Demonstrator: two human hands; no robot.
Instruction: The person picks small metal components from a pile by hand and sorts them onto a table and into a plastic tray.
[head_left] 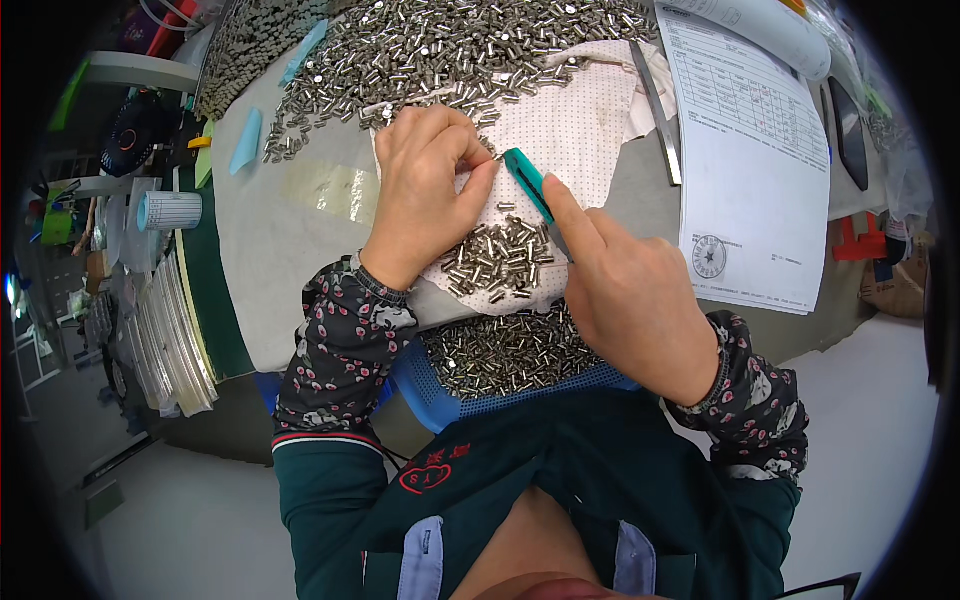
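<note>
My left hand (425,170) is closed in a pinch, thumb against forefinger, above a dotted pale cloth (590,120). Whatever sits between those fingertips is too small to make out. In my right hand (635,300) is a teal utility knife (532,185), forefinger stretched along its handle. Its front end comes close to the left fingertips; whether they touch I cannot tell. A small pile of shiny metal pins (500,260) lies on the cloth between my wrists, with a single pin (506,207) just above it. Beyond my left hand spreads a large heap of similar pins (430,50).
A blue basket (425,400) filled with small metal pins stands against my body, under the table's front edge. Right of the cloth lie a metal strip (657,115), printed sheets (755,190) and a dark phone-like slab (848,130). A light blue scrap (246,142) lies at left.
</note>
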